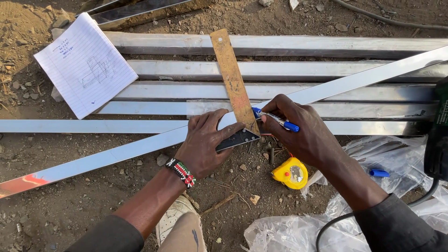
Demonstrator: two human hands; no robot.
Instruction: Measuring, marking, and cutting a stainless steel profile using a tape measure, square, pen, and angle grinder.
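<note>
Nearest the lens, left hand (204, 147), fingers spread flat, presses a try square's dark stock (237, 139) onto a long bright steel strip (140, 148). Rusty blade (232, 77) runs to 12 o'clock. Right hand (303, 135), fingers pinched shut, grips a blue-capped marker (279, 121), tip at the blade. Yellow tape measure (290, 173) lies at 5 o'clock.
</note>
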